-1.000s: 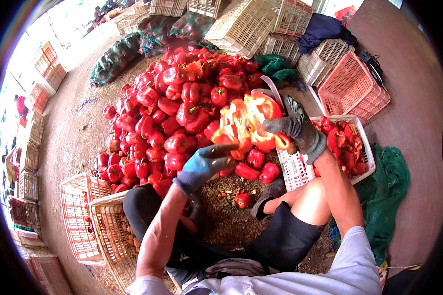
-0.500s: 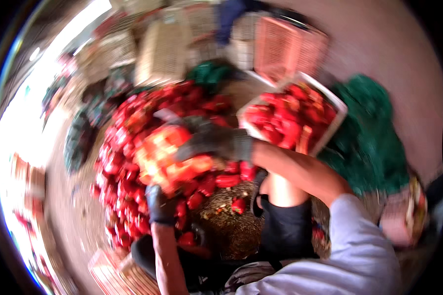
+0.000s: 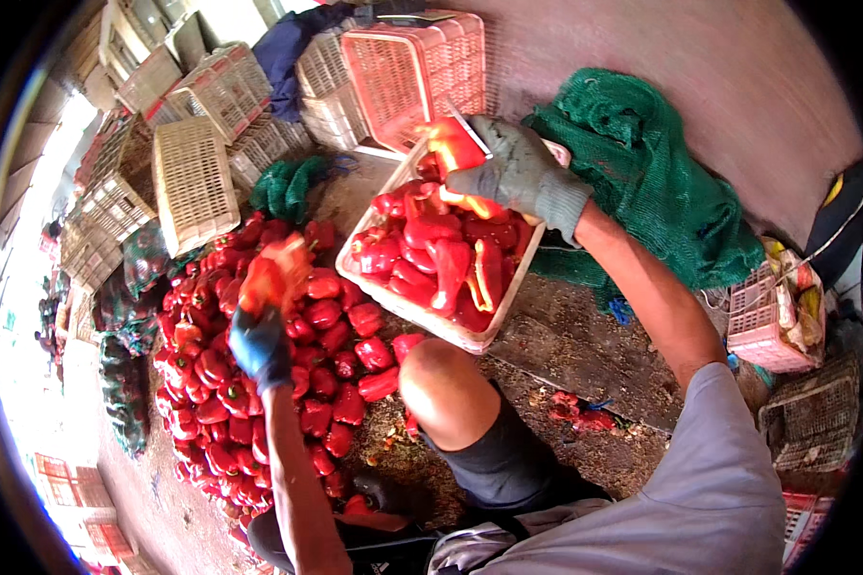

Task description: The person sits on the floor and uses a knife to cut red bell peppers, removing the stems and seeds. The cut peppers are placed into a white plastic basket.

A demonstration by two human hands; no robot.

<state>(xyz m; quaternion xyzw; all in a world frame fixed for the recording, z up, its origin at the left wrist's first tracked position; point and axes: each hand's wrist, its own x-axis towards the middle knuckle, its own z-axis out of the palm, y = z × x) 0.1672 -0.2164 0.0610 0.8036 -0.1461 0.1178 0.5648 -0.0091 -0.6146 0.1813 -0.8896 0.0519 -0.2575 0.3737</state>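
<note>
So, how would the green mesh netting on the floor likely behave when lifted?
Probably floppy: the green mesh netting lies slumped in loose folds. It seems light for its bulk, since the weave looks thin and open. It might snag when dragged, as it bunches close beside the pale crate of cut bell peppers.

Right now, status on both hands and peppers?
Left grip on red pepper, blurred, over pile. Right grip at crate with cut pepper and thin blade, hiding part of crate rim.
</note>
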